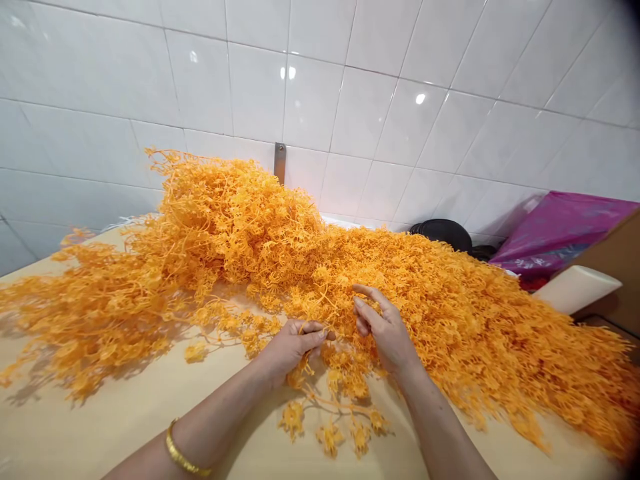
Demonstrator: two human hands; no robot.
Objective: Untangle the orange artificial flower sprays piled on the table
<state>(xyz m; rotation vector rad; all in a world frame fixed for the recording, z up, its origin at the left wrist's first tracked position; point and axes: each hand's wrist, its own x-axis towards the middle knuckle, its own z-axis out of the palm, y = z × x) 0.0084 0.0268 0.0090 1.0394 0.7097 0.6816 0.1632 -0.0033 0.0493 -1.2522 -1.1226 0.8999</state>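
Note:
My left hand (299, 343) is closed, with thumb and fingers pinching the thin stem of an orange plastic flower sprig (305, 367). To its right, my right hand (383, 327) has the index finger stretched out and the thumb apart from it, while the other fingers curl in. I see nothing held in it; its fingertips are close to the orange blossoms. Below both hands, a loose flower sprig (340, 407) with several star-shaped heads lies on the pale table (210, 413). A large heap of orange plastic flowers (240, 227) rises behind my left hand.
More orange flowers (490, 320) spread in a thick layer to the right. At the back right are a black round object (443, 233), a purple plastic bag (565, 227), a white cylinder (580, 288) and a brown cardboard box (613, 267). A white tiled wall (320, 100) closes off the back.

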